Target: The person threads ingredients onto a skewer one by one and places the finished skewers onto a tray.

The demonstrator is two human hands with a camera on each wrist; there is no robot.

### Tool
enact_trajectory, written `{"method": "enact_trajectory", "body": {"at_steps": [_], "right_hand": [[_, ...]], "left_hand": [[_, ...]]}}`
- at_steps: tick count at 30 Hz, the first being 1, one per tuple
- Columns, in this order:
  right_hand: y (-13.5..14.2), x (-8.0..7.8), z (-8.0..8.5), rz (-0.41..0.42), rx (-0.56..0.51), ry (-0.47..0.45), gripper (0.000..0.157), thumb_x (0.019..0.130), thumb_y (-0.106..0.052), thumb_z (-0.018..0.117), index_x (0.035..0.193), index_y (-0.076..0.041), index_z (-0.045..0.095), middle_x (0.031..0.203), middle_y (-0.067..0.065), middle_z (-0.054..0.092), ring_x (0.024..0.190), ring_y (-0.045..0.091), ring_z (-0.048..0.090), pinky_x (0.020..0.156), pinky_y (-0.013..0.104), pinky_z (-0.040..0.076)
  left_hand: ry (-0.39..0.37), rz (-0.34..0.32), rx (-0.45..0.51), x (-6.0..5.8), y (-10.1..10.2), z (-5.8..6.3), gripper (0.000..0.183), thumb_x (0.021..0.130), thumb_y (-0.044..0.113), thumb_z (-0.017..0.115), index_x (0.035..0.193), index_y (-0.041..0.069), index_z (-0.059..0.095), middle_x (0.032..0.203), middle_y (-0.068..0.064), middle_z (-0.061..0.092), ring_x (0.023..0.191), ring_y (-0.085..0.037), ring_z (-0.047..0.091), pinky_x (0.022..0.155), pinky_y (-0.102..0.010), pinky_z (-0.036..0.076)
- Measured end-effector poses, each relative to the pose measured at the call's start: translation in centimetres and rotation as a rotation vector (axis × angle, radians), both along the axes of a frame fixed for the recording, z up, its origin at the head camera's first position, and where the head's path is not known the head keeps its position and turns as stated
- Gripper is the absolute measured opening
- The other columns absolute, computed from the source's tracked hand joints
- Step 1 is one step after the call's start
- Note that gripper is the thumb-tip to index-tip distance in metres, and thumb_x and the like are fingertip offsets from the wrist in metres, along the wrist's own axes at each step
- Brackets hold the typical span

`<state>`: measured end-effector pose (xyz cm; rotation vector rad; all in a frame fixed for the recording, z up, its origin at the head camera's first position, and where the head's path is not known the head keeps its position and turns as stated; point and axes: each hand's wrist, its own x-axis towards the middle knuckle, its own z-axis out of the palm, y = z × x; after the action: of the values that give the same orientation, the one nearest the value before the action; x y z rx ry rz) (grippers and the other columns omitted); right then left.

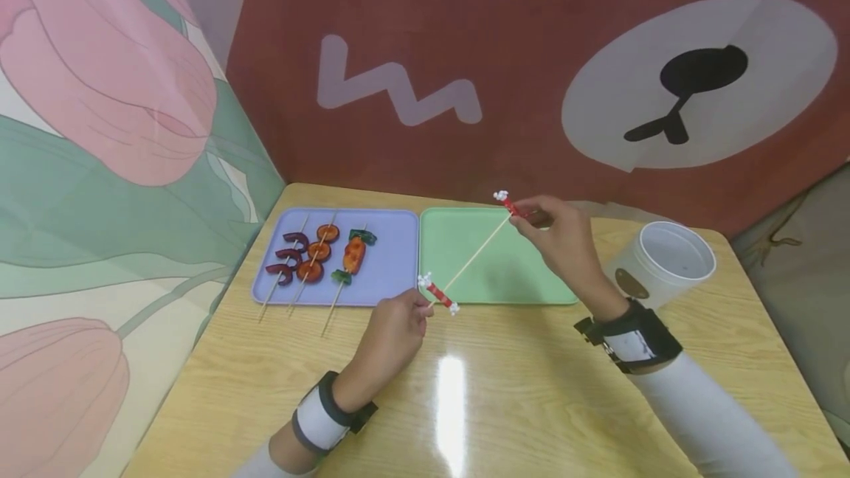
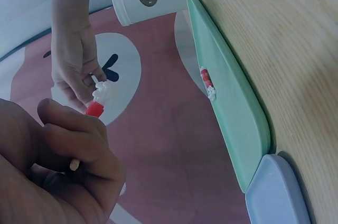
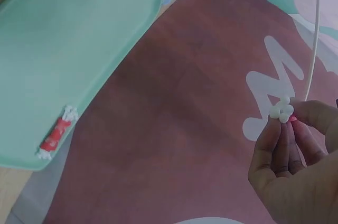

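Observation:
My left hand (image 1: 392, 334) grips a thin wooden skewer (image 1: 479, 249) near its lower end. Threaded crosswise on it, just above the left fingers, is a red piece with white knobbly ends (image 1: 438, 295), like toy crab meat. At the skewer's upper tip, my right hand (image 1: 558, 238) pinches a second red-and-white piece (image 1: 508, 205); in the right wrist view its white end (image 3: 282, 110) pokes out between thumb and fingers. One more such piece (image 3: 55, 134) lies in the green tray (image 1: 458, 234), hidden behind the right hand in the head view.
Left of the green tray, a lavender-blue tray (image 1: 392, 231) bears three loaded skewers: dark red curled pieces (image 1: 292, 240), round orange-brown slices (image 1: 319, 251), and an orange piece (image 1: 355, 255) between green ones. A white tub (image 1: 657, 271) stands at right. A bear-printed wall (image 1: 398, 153) borders the table's back.

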<state>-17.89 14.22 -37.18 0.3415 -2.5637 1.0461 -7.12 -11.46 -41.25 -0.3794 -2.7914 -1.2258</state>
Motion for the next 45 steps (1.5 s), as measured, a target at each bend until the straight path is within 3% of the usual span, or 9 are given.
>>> {"method": "enact_trajectory", "body": {"at_steps": [5, 11, 14, 19, 24, 31, 38, 45], "right_hand": [[-0.1, 0.1, -0.2, 0.02, 0.02, 0.08, 0.024, 0.082, -0.02, 0.075, 0.104, -0.012, 0.073, 0.093, 0.001, 0.073, 0.077, 0.014, 0.068, 0.063, 0.033, 0.054], [-0.8, 0.7, -0.2, 0.053, 0.167, 0.392, 0.019, 0.079, -0.004, 0.075, 0.097, 0.001, 0.073, 0.085, 0.011, 0.07, 0.074, 0.022, 0.068, 0.063, 0.038, 0.057], [-1.1, 0.9, 0.0, 0.045, 0.211, 0.476, 0.017, 0.079, -0.001, 0.072, 0.096, 0.003, 0.073, 0.082, 0.013, 0.069, 0.073, 0.024, 0.066, 0.061, 0.038, 0.057], [-1.1, 0.9, 0.3, -0.001, 0.122, 0.38, 0.016, 0.079, -0.006, 0.074, 0.094, -0.001, 0.074, 0.081, 0.009, 0.07, 0.069, 0.022, 0.067, 0.058, 0.038, 0.054], [-1.1, 0.8, 0.6, -0.004, 0.052, 0.3, 0.016, 0.079, -0.01, 0.075, 0.094, -0.005, 0.074, 0.083, 0.006, 0.069, 0.071, 0.019, 0.067, 0.063, 0.037, 0.054], [-1.9, 1.3, 0.3, 0.052, 0.129, 0.403, 0.017, 0.077, -0.003, 0.074, 0.094, -0.004, 0.075, 0.08, 0.006, 0.069, 0.07, 0.018, 0.064, 0.061, 0.036, 0.054], [-4.7, 3.7, -0.2, 0.235, 0.21, 0.506, 0.017, 0.076, 0.0, 0.073, 0.093, -0.002, 0.074, 0.075, 0.005, 0.067, 0.068, 0.015, 0.061, 0.055, 0.027, 0.051], [-6.1, 4.7, -0.4, 0.245, 0.27, 0.518, 0.018, 0.075, 0.001, 0.073, 0.092, 0.001, 0.074, 0.074, 0.006, 0.063, 0.069, 0.018, 0.059, 0.056, 0.026, 0.053]], "left_hand": [[-0.009, -0.003, 0.006, 0.0, 0.1, -0.1, 0.018, 0.077, -0.009, 0.061, 0.087, 0.005, 0.067, 0.086, -0.008, 0.074, 0.066, -0.009, 0.061, 0.047, -0.018, 0.047], [-0.009, -0.022, 0.03, 0.1, 0.4, 0.1, 0.018, 0.078, -0.009, 0.061, 0.086, 0.006, 0.067, 0.084, -0.007, 0.073, 0.068, -0.01, 0.062, 0.05, -0.018, 0.049], [-0.005, -0.025, 0.025, 0.2, 0.6, 0.4, 0.017, 0.077, -0.009, 0.061, 0.086, 0.005, 0.067, 0.083, -0.007, 0.073, 0.067, -0.01, 0.062, 0.05, -0.018, 0.049], [-0.029, -0.026, 0.031, 0.4, 0.6, 0.9, 0.018, 0.077, -0.009, 0.06, 0.087, 0.005, 0.068, 0.083, -0.006, 0.073, 0.063, -0.008, 0.058, 0.048, -0.018, 0.048], [-0.055, -0.04, 0.07, 0.4, 0.5, 1.5, 0.015, 0.078, -0.008, 0.062, 0.084, 0.005, 0.068, 0.079, -0.004, 0.071, 0.058, -0.007, 0.052, 0.046, -0.019, 0.046], [-0.04, -0.035, 0.071, 0.2, 0.6, 1.8, 0.014, 0.079, -0.007, 0.062, 0.081, 0.007, 0.066, 0.074, -0.002, 0.068, 0.058, -0.007, 0.052, 0.047, -0.02, 0.046], [-0.045, -0.024, 0.095, -0.7, 0.9, 2.3, 0.018, 0.077, -0.009, 0.059, 0.087, 0.003, 0.068, 0.083, -0.003, 0.073, 0.061, -0.008, 0.056, 0.048, -0.02, 0.047], [-0.06, -0.003, 0.108, -1.3, 1.0, 2.4, 0.016, 0.082, -0.008, 0.057, 0.087, 0.003, 0.068, 0.078, -0.001, 0.069, 0.057, -0.008, 0.052, 0.046, -0.021, 0.044]]}}
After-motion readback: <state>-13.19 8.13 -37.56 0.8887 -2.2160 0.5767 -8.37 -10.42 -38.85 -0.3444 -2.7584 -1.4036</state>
